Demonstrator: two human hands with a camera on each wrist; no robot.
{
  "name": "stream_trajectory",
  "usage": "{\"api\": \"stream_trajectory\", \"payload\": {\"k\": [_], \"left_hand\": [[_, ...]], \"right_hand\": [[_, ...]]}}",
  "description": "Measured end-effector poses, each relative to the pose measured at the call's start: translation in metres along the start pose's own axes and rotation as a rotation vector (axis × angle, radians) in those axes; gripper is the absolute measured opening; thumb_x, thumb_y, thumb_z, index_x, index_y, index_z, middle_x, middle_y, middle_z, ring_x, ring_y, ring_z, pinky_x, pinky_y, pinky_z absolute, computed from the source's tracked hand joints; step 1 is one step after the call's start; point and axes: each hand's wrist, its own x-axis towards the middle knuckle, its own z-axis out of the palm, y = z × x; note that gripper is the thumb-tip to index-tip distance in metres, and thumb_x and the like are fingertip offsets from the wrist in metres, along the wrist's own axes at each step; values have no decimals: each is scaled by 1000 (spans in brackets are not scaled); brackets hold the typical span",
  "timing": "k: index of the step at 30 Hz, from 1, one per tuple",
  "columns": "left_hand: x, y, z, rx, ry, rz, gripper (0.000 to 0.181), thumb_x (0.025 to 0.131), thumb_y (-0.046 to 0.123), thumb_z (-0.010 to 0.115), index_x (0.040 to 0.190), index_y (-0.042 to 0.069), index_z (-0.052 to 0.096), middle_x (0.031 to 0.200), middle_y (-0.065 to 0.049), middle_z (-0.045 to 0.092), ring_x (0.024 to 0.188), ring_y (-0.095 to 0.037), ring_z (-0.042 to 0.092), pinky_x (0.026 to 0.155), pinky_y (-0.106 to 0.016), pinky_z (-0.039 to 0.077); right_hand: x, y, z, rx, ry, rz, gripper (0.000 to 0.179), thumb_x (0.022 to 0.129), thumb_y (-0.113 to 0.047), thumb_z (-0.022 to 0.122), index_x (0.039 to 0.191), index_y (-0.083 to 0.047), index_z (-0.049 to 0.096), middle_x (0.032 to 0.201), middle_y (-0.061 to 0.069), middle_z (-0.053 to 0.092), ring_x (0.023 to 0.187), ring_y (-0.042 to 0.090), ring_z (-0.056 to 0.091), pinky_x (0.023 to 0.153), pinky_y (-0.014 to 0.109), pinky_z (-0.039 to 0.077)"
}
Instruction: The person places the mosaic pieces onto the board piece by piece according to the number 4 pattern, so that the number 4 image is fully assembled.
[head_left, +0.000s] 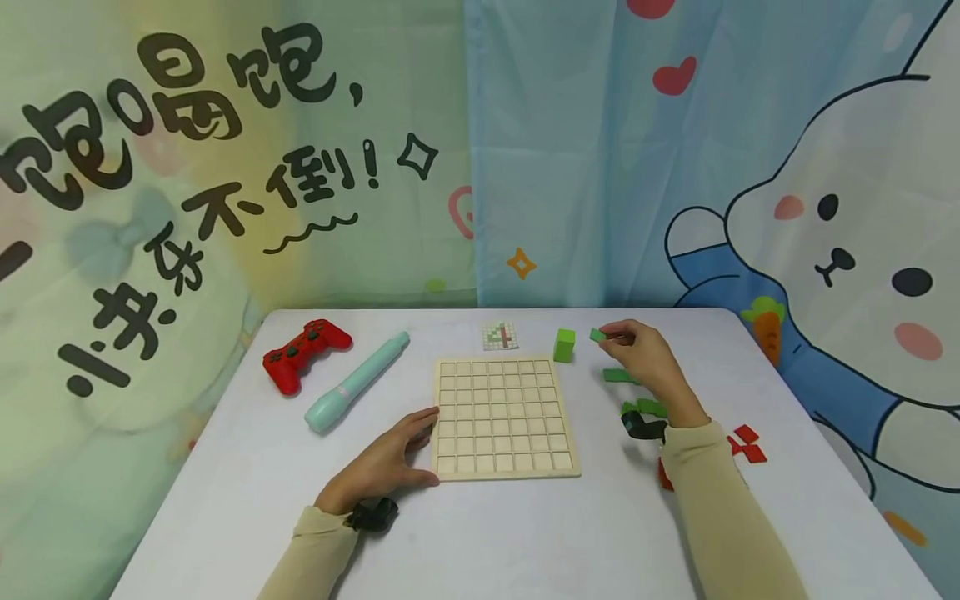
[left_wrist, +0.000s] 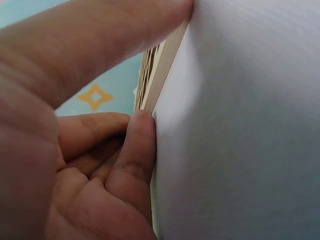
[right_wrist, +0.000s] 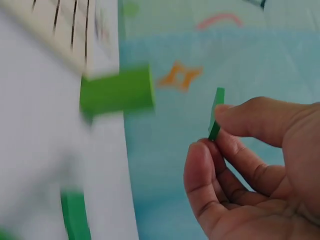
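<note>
A flat wooden grid board (head_left: pixel 506 417), its square cells bare, lies on the white table. My left hand (head_left: pixel 390 458) rests against the board's left edge, the thumb at the near corner and the other fingers farther up. In the left wrist view, thumb and fingertips touch the board's side (left_wrist: pixel 162 80). Over the far right of the table, my right hand (head_left: pixel 643 354) pinches a small thin green square tile (right_wrist: pixel 216 114) between thumb and fingers. An upright green block (head_left: pixel 564 345) stands between that hand and the board.
Green pieces (head_left: pixel 619 376) lie under the right forearm. Red tiles (head_left: pixel 750 446) are beside the right sleeve, partly hidden by it. Behind the board lies a small pattern card (head_left: pixel 499 336). To the left are a red game controller (head_left: pixel 303 354) and a mint-green cylindrical object (head_left: pixel 358 382).
</note>
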Motion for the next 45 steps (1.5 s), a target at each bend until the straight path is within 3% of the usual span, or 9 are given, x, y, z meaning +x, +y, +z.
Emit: {"api": "stream_trajectory", "payload": {"k": [11,20,31,36,45], "left_hand": [[-1,-2,0,-35,3,28,97,83,2,90,162,-7,35,174,-21,30,158,-39,37,119,-39,43],[2,-2,-1,-11,8,25,97,83,6,91,163,-5,36,174,-18,30,159,-36,38,119,-38,43],[0,-2,-1,21,12,20,97,84,11,91,163,-4,37,174,-17,32,157,-35,41,119,-40,43],[-1,-2,0,31,16,20,98,84,13,92,163,-4,37,174,-17,32,158,-36,40,119,-41,43],[-1,-2,-1,30,10,24,97,85,12,91,163,-3,36,174,-16,32,156,-35,44,119,-40,43]], "right_hand": [[15,-42,65,66,-162,-106,34,107,-24,66,138,-10,65,136,18,66,127,37,62,104,52,54],[37,-49,100,-22,-217,-108,28,106,-19,66,131,-7,67,126,17,66,111,31,65,84,39,57],[38,-52,119,-218,-247,-124,21,105,-10,64,124,0,68,125,20,64,111,33,63,97,47,55],[34,-56,122,-225,-245,-171,19,104,-9,66,120,0,70,120,19,64,106,31,63,94,48,54],[35,-56,121,-239,-242,-176,16,103,-7,66,118,-2,69,112,17,61,96,26,57,86,43,51]]}}
